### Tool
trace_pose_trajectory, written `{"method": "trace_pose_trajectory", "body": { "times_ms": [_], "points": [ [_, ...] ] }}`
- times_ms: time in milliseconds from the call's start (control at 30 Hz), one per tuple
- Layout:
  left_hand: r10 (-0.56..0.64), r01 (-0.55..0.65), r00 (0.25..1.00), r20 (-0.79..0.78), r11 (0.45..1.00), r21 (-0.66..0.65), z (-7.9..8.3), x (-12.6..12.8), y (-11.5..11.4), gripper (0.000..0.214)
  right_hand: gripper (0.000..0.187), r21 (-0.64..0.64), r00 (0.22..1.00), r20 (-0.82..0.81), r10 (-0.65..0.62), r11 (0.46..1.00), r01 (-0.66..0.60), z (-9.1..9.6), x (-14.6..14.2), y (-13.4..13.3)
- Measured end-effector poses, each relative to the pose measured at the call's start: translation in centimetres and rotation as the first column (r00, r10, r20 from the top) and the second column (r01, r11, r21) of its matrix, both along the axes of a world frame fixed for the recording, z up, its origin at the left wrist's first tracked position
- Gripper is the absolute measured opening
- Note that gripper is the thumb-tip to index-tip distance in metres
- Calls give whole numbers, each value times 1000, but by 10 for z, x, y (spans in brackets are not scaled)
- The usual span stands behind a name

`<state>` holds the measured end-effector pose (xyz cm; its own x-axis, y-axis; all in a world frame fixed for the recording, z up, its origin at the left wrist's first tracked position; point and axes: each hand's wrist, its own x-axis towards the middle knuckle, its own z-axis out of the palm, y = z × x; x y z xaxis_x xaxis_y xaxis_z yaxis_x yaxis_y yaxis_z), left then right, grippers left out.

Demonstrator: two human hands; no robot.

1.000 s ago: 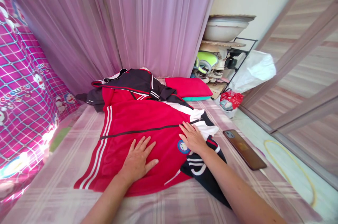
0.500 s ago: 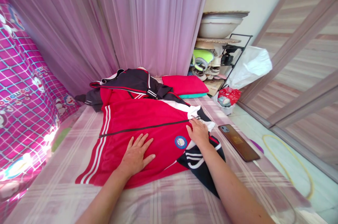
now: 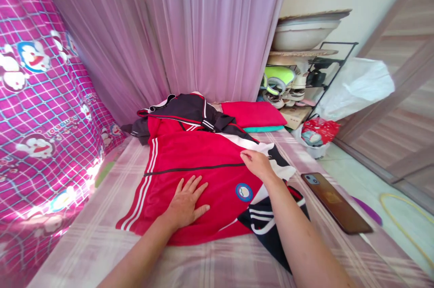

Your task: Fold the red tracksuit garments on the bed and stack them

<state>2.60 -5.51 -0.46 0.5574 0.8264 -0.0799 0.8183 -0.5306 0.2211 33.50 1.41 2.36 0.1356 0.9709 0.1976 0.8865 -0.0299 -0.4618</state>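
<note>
A red zip-up jacket [image 3: 200,150] with a dark front zipper, a round blue badge and white stripes along its hem lies spread on a plaid-covered surface [image 3: 88,233]. My left hand [image 3: 186,204] rests flat on the jacket's near front panel, fingers spread. Close to the white collar [image 3: 285,170], my right hand [image 3: 258,165] is at the upper end of the zipper, its fingers curled together. What they pinch, if anything, is hidden. Below my right forearm lies a dark sleeve [image 3: 267,238] with white stripes.
Behind the jacket is a dark garment [image 3: 179,107], with a folded red cloth [image 3: 254,114] to its right. A phone [image 3: 335,202] with a cable lies at the right edge. Beyond stand a shoe rack [image 3: 327,84] and bags [image 3: 318,132]. Curtains [image 3: 210,30] hang at the back.
My right hand has moved off the collar, slightly left along the zipper, and its fingers have curled in. My left hand stays flat on the jacket. The view has shifted left.
</note>
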Motion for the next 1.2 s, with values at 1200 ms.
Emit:
{"method": "trace_pose_trajectory", "body": {
  "times_ms": [1200],
  "points": [
    [399,-378,897,191,915,-138,71,-146,218,43,38,34,865,-481,-141,983,179,-66,32,15]
  ]
}}
